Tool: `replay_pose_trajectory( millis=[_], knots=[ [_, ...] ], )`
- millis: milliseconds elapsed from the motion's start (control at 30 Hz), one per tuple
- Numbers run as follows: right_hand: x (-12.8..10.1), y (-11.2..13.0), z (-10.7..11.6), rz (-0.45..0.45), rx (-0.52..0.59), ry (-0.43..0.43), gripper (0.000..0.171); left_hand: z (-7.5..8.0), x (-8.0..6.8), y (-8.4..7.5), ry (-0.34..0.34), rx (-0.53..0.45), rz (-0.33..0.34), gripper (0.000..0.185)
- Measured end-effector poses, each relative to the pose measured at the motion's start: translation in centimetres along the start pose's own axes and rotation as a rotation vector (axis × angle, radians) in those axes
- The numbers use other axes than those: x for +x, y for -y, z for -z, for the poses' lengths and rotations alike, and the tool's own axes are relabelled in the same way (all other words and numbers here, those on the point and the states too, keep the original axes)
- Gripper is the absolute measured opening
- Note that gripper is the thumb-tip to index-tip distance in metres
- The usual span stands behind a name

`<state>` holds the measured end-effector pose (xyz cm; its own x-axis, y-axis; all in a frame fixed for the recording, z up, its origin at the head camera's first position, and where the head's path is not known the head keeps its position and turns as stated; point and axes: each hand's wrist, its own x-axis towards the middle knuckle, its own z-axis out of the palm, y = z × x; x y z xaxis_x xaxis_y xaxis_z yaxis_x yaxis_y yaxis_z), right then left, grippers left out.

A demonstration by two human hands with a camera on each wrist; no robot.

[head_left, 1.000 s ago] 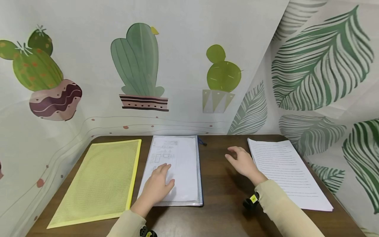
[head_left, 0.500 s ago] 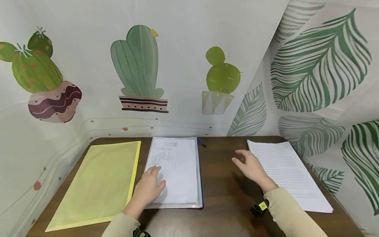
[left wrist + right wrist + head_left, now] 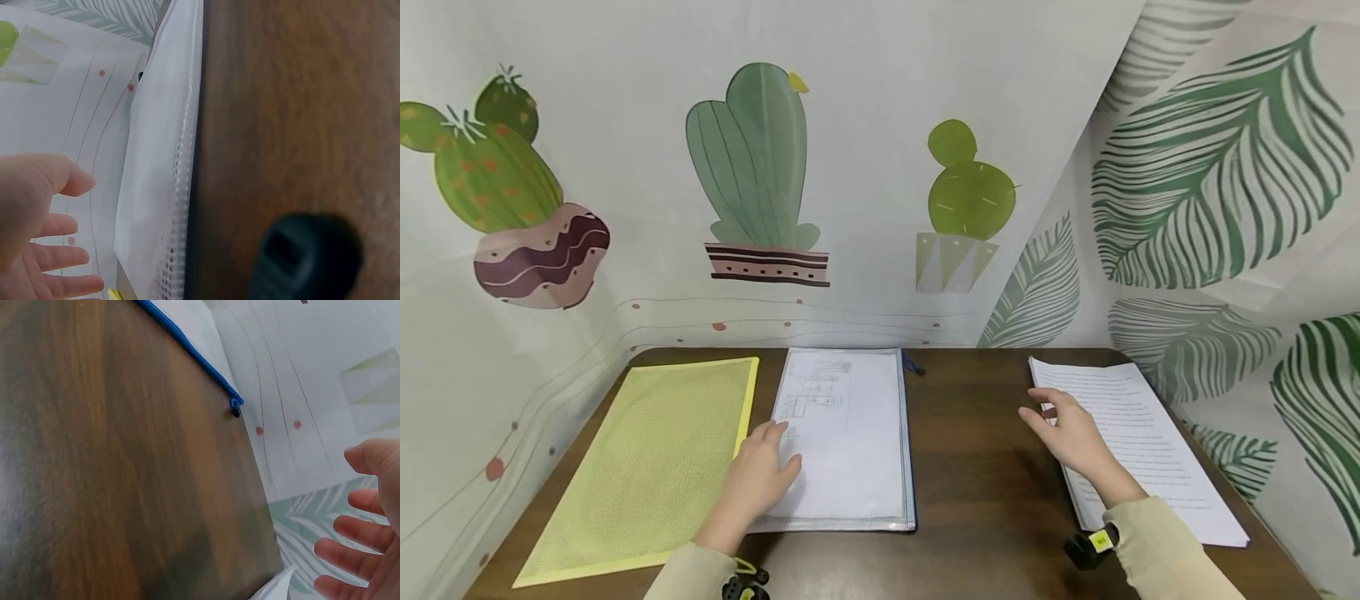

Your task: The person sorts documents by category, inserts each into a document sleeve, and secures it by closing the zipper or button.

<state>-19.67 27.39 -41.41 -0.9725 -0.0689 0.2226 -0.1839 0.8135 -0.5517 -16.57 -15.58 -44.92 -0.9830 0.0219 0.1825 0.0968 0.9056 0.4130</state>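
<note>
A clear mesh zip folder (image 3: 842,437) with printed sheets inside lies in the middle of the dark wooden table (image 3: 977,467). My left hand (image 3: 758,471) rests flat on its left edge, fingers relaxed. A yellow mesh folder (image 3: 647,462) lies to the left of it. My right hand (image 3: 1071,433) hovers with fingers spread over the left edge of a stack of printed paper (image 3: 1138,446) at the right. In the left wrist view the clear folder (image 3: 165,181) runs beside my fingers (image 3: 59,256). The right wrist view shows the folder's blue zip edge (image 3: 187,347) and my spread fingers (image 3: 359,547).
Cloth backdrops printed with cacti (image 3: 752,158) and green leaves (image 3: 1210,167) close in the table at the back and right. Bare wood lies between the clear folder and the paper stack. A small black device with a yellow tag (image 3: 1090,546) sits on my right wrist.
My right hand has moved right, from the bare wood to the left edge of the paper stack. My left hand has slid left across the clear folder toward its left edge.
</note>
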Motion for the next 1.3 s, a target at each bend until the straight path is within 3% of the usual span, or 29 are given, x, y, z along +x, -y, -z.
replay_pose_trajectory(
  millis=[633,1300],
  knots=[
    [-2.0,-2.5,1.0,-0.07,-0.012,-0.02,0.048,1.0,0.3,2.3,-0.011,-0.004,0.074,0.054],
    [-3.0,-6.1,2.6,-0.134,-0.116,-0.006,0.052,1.5,0.9,3.7,0.121,0.022,0.165,0.056]
  ],
)
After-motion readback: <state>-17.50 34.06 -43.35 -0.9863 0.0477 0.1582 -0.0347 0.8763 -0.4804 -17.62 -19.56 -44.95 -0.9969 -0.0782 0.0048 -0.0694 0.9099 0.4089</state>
